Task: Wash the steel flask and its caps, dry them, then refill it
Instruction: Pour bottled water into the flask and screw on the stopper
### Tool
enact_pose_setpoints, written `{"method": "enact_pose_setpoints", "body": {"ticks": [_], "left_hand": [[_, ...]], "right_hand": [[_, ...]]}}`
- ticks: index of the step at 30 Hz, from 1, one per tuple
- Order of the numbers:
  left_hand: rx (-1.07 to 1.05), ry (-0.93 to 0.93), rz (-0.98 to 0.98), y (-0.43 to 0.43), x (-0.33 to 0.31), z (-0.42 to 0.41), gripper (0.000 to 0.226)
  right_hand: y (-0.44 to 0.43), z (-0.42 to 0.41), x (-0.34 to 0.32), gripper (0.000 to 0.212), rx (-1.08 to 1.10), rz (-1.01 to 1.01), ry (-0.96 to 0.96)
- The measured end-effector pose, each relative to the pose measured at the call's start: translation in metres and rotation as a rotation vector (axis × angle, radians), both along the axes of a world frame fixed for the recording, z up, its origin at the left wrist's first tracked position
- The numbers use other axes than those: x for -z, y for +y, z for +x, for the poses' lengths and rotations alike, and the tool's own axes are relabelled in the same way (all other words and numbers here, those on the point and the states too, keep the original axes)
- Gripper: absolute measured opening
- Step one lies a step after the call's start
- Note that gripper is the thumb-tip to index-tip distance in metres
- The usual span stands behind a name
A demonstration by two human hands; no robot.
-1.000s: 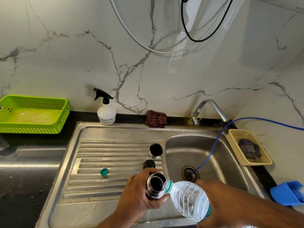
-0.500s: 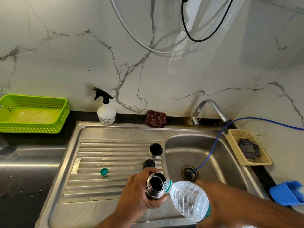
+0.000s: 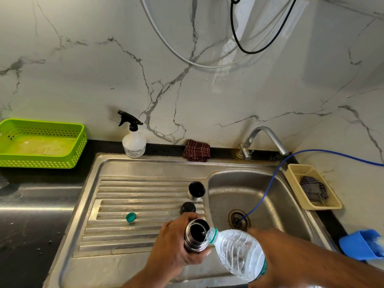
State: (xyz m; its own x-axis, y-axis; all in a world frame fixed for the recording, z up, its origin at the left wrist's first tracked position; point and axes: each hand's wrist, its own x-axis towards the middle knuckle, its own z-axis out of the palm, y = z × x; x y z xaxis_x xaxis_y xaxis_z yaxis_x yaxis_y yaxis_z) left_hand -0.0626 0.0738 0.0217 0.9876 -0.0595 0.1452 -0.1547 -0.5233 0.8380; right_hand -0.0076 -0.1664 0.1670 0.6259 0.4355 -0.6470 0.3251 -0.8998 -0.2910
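My left hand is wrapped tight round the steel flask, holding it upright and uncapped over the front of the drainboard, just left of the sink basin. My right hand grasps a clear plastic water bottle tilted down to the left, its fingers hidden behind the bottle. The bottle's green-ringed neck sits at the flask's open rim. A thin stream of water seems to pass between them, though it is hard to make out.

On the drainboard behind the flask lie a black inner cap and, further back, a steel cup cap standing mouth up. A small green bottle cap lies well apart to the left. A blue hose runs into the basin's drain.
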Motion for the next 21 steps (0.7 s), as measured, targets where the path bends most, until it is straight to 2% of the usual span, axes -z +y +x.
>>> {"method": "enact_pose_setpoints", "body": {"ticks": [9,13,21], "left_hand": [[0.004,-0.004,0.017,0.0,0.001,0.0,0.057],[0.003,-0.004,0.017,0.0,-0.001,0.0,0.056],[0.004,0.003,0.021,0.0,-0.001,-0.001,0.057]], "right_hand": [[0.0,-0.001,0.0,0.068,-0.001,-0.026,-0.021],[0.004,-0.004,-0.007,0.077,0.014,-0.027,-0.005],[0.006,-0.007,-0.011,0.079,0.02,-0.043,-0.01]]}}
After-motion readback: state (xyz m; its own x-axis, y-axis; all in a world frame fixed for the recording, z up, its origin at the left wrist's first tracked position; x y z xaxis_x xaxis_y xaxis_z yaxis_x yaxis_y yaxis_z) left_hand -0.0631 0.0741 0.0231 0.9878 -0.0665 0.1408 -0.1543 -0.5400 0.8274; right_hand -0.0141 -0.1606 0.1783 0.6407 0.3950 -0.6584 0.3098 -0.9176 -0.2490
